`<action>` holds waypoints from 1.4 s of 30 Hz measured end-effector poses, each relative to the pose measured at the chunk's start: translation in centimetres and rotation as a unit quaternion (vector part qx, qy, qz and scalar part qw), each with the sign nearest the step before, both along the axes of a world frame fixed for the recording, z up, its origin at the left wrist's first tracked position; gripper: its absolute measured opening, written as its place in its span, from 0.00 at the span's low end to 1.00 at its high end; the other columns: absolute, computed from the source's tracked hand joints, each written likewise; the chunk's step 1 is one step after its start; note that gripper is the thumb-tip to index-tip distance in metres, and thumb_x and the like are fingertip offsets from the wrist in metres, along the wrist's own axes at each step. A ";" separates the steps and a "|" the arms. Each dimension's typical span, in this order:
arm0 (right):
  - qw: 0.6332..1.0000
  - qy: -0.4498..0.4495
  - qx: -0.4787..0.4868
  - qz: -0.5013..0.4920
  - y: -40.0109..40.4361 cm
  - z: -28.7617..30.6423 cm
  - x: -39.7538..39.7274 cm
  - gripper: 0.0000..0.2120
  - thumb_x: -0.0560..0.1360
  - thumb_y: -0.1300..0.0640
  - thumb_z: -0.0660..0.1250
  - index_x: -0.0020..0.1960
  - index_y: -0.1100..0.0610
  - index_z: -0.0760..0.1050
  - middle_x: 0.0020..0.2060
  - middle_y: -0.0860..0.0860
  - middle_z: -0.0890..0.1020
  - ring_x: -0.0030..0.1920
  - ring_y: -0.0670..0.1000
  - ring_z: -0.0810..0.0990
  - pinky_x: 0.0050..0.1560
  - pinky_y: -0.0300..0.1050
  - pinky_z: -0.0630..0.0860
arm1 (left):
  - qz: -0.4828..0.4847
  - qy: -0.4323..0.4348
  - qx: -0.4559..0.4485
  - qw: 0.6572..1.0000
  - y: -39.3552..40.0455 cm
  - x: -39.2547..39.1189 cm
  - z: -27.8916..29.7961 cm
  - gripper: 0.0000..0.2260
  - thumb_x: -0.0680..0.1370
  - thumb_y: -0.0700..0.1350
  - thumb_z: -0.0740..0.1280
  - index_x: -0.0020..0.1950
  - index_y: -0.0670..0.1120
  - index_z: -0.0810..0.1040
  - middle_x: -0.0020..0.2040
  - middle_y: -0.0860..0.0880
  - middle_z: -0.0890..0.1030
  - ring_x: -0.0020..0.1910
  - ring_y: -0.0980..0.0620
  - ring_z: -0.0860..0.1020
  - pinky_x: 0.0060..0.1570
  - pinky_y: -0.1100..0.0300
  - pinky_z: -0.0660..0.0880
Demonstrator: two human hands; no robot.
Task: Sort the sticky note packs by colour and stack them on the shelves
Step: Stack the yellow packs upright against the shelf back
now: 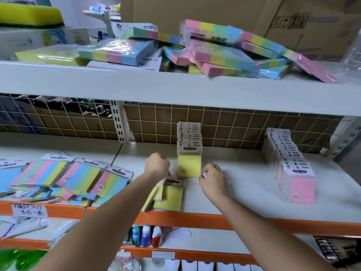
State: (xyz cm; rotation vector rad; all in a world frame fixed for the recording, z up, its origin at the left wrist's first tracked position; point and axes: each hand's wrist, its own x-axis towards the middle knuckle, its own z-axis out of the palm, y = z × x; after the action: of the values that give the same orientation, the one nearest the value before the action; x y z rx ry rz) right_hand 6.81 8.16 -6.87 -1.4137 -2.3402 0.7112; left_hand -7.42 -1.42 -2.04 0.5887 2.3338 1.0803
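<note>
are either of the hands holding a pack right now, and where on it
Neither plainly holds anything. The left hand is a fist beside the upright row of yellow packs; the right hand is loosely curled on the other side. Any contact cannot be told.

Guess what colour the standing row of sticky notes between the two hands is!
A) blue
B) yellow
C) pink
B: the row of upright packs between the left hand and the right hand shows a plain yellow face at its front.
</note>
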 end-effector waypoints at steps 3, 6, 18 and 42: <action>0.996 0.020 -0.063 0.055 -1.6 0.1 -0.4 0.04 0.73 0.58 0.65 0.42 0.50 0.78 0.45 0.53 0.84 0.48 0.57 0.80 0.46 0.46 0.78 | 0.012 0.072 -0.082 0.994 -1.4 -0.9 0.0 0.09 0.75 0.35 0.57 0.35 0.41 0.69 0.32 0.44 0.72 0.32 0.45 0.70 0.29 0.62 0.65; 0.986 0.019 -0.125 0.110 -3.8 0.4 -1.4 0.06 0.73 0.57 0.66 0.37 0.51 0.78 0.40 0.54 0.84 0.47 0.58 0.82 0.44 0.45 0.78 | -0.003 0.095 -0.181 0.979 -2.6 -1.1 -0.4 0.04 0.73 0.37 0.59 0.40 0.41 0.73 0.34 0.44 0.74 0.38 0.43 0.74 0.32 0.62 0.68; 0.956 -0.017 -0.290 -0.037 -6.3 0.6 -2.9 0.14 0.67 0.61 0.64 0.52 0.59 0.78 0.53 0.58 0.82 0.51 0.58 0.83 0.50 0.52 0.82 | -0.125 0.144 -0.290 0.938 -4.1 1.9 -2.6 0.19 0.78 0.50 0.56 0.70 0.55 0.66 0.68 0.46 0.67 0.69 0.41 0.60 0.66 0.44 0.64; 0.894 0.049 -0.444 -0.045 -5.4 2.5 -0.6 0.03 0.73 0.62 0.66 0.40 0.60 0.74 0.32 0.56 0.79 0.30 0.52 0.78 0.28 0.37 0.72 | -0.112 0.156 -0.331 0.924 -3.2 2.6 -2.3 0.21 0.78 0.43 0.55 0.72 0.53 0.61 0.71 0.44 0.63 0.70 0.40 0.60 0.65 0.45 0.64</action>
State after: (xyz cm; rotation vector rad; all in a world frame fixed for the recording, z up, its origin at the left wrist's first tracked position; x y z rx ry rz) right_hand 6.20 2.73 -4.32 -1.7126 -1.8888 1.9254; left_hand -4.82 -4.66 -4.33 0.7637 2.6026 0.0605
